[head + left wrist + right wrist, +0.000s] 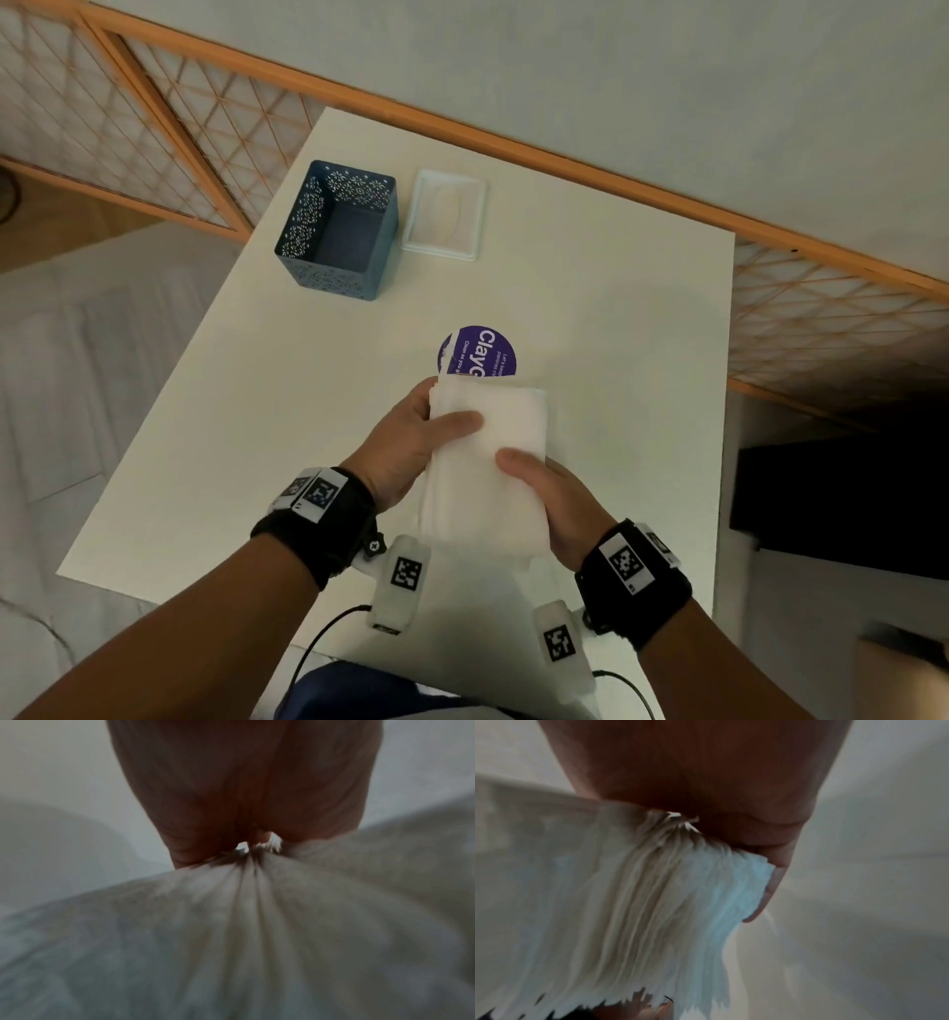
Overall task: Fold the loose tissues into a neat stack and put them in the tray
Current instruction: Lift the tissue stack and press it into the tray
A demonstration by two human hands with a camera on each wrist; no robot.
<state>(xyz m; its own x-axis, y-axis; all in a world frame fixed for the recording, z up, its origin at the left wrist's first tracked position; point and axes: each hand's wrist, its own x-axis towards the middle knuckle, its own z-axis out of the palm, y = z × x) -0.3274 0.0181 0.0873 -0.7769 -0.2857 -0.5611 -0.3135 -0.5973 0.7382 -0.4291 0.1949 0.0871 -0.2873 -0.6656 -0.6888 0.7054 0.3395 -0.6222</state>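
**Tissue stack held in both hands above the table**

Here, nearest the person, both hands grip one thick stack of white tissues (488, 462) above the white table (205, 462). The left hand (411, 442) holds it from nine o'clock, thumb across the top and fingers curled underneath. The right hand (544, 493) holds it from about four o'clock, thumb pressed on the top sheet. In the left wrist view the tissue stack (244, 923) fans out below that hand (244, 780), layered and blurred. In the right wrist view the stack's (654, 902) sheet edges show beside the right hand's curled fingers (775, 882).

Just beyond the stack, at twelve o'clock, lies a purple round sticker (480, 352), partly covered. Farther off, at eleven o'clock, stands a blue perforated box (336, 231). Just beside it, to its three o'clock, sits a white shallow tray (445, 215).
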